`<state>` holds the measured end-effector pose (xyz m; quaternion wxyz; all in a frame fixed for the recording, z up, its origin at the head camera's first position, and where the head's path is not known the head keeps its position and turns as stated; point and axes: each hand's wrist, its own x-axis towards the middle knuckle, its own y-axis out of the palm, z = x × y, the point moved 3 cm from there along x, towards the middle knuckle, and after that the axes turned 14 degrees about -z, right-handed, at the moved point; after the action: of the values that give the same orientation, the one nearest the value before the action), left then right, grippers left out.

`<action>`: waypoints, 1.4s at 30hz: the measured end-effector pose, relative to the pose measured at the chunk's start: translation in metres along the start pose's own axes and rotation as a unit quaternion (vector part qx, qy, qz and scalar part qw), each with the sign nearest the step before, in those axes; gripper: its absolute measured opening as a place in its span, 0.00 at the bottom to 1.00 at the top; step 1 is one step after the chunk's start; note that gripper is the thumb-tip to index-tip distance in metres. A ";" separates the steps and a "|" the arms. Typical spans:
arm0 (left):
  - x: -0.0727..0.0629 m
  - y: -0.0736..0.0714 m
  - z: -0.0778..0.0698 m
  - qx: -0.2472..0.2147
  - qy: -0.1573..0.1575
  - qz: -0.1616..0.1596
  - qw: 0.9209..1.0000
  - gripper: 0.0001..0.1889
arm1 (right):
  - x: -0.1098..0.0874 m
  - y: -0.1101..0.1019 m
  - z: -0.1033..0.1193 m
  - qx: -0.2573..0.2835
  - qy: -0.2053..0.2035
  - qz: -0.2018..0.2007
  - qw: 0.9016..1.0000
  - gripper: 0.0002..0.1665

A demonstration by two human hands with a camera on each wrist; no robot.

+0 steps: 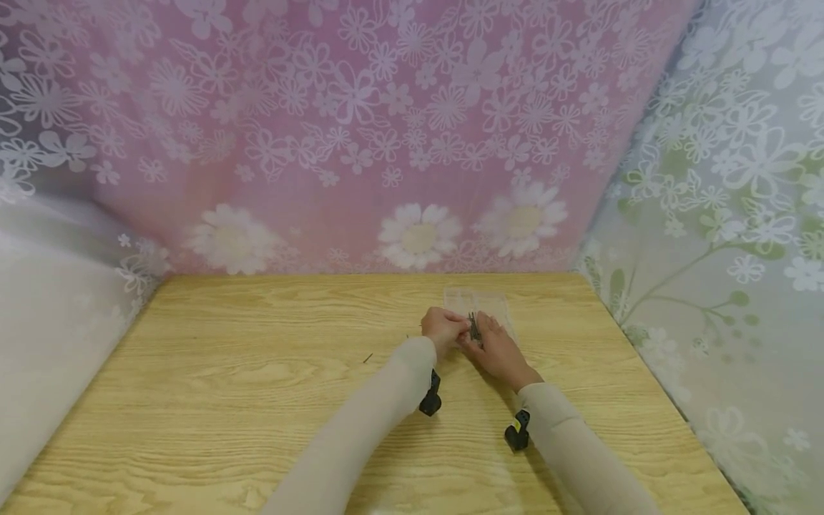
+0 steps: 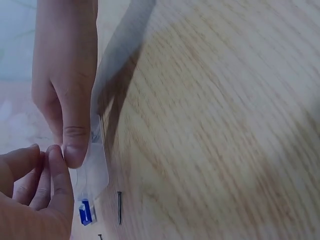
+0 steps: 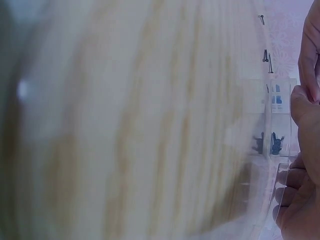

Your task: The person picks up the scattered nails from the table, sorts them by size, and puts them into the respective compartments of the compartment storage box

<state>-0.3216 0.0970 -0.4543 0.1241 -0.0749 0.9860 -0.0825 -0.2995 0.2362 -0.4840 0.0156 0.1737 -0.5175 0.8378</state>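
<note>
A clear plastic compartment box (image 1: 492,299) lies near the table's back edge, with a cluster of dark nails (image 1: 474,326) in it. My left hand (image 1: 444,327) is at its left side, thumb and fingertips drawn together. Whether something small is between them is hidden. My right hand (image 1: 498,350) lies over the box's right part. In the right wrist view its lower fingers (image 3: 290,195) show behind the clear wall, and its thumb (image 3: 302,100) meets the left fingertips. A loose nail (image 2: 119,207) is on the table beside the left hand, near a small blue piece (image 2: 85,212).
Another nail (image 1: 368,357) lies on the wood-grain table (image 1: 225,415), left of the hands. A pink floral sheet (image 1: 347,143) stands behind the table, and a pale floral sheet (image 1: 740,236) borders the right side. Each wrist carries a black camera mount (image 1: 430,395).
</note>
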 end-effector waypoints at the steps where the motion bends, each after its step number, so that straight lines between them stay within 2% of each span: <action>1: 0.001 -0.001 0.000 0.003 -0.002 0.001 1.000 0.06 | 0.000 0.000 0.000 0.001 -0.001 0.000 1.000 0.47; 5: 0.004 -0.005 0.001 0.019 -0.005 0.001 1.000 0.06 | 0.000 0.000 0.001 -0.001 0.000 0.000 1.000 0.47; 12: 0.010 -0.018 0.000 0.006 -0.002 0.008 1.000 0.05 | 0.000 0.000 0.001 -0.001 0.016 0.009 1.000 0.48; 21: 0.017 -0.056 -0.003 0.032 0.028 0.029 0.999 0.09 | 0.001 0.000 0.001 0.005 0.031 0.018 0.999 0.52; 27: 0.024 -0.083 0.000 0.088 0.041 0.044 0.994 0.09 | 0.001 0.002 0.000 -0.001 0.027 0.020 0.999 0.51; 31: 0.026 -0.102 0.004 0.136 0.058 0.054 0.988 0.10 | 0.000 0.002 0.000 0.002 0.026 0.021 0.999 0.51; 35: 0.023 -0.122 0.007 0.192 0.093 0.061 0.975 0.09 | 0.000 0.001 0.001 0.002 0.026 0.020 0.999 0.50; 42: 0.016 -0.153 0.024 0.246 0.139 0.049 0.958 0.07 | 0.001 0.002 0.002 -0.006 0.022 0.019 1.000 0.50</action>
<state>-0.3115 -0.0581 -0.4537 0.0045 0.0183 0.9451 -0.3264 -0.3001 0.2338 -0.4844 0.0126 0.1450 -0.5254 0.8383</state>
